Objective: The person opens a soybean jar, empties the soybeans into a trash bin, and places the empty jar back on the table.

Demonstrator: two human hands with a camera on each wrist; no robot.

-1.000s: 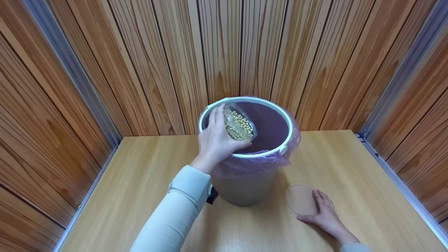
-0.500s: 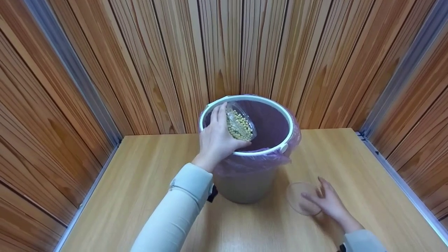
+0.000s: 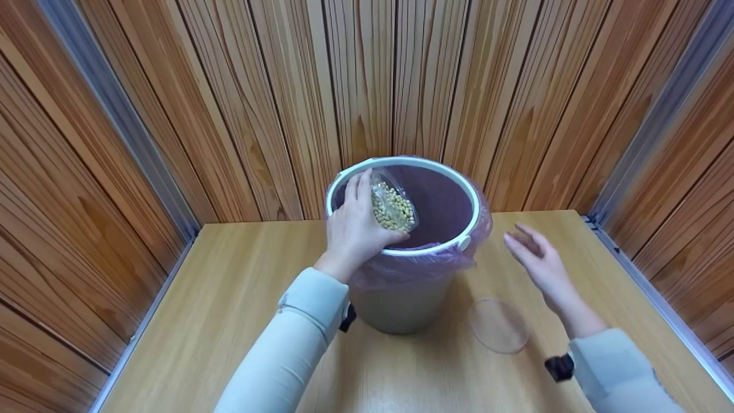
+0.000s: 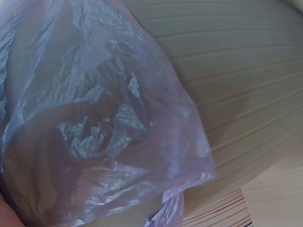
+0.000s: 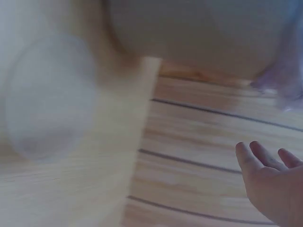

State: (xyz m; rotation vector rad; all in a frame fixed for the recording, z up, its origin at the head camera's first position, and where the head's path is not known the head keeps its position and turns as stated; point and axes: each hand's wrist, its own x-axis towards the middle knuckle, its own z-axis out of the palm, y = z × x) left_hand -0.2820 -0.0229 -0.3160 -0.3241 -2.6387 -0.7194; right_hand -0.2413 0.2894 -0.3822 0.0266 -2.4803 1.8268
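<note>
In the head view my left hand (image 3: 356, 229) grips a clear plastic tub (image 3: 394, 201) of pale green, pea-like beads or beans, tilted inside the mouth of a trash bin (image 3: 401, 307). A thin purple liner bag (image 3: 418, 267) hangs over the bin's white rim (image 3: 424, 251). To the bin's right, my right hand (image 3: 542, 267) is raised with loosely bent fingers and holds nothing. Below it a clear round lid (image 3: 499, 326) lies flat on the table. The left wrist view shows mostly liner bag (image 4: 109, 109) and the bin's ribbed side (image 4: 232, 61).
The wooden table (image 3: 246, 298) is bounded by wood-plank walls (image 3: 367, 74) behind and at both sides. Metal strips (image 3: 659, 115) run along the corners. A dark wrist camera (image 3: 559, 367) sits under the right sleeve.
My right hand has let go of the round lid and risen forward beside the bin. The lid stays on the table. My left hand and the tub have hardly moved.
</note>
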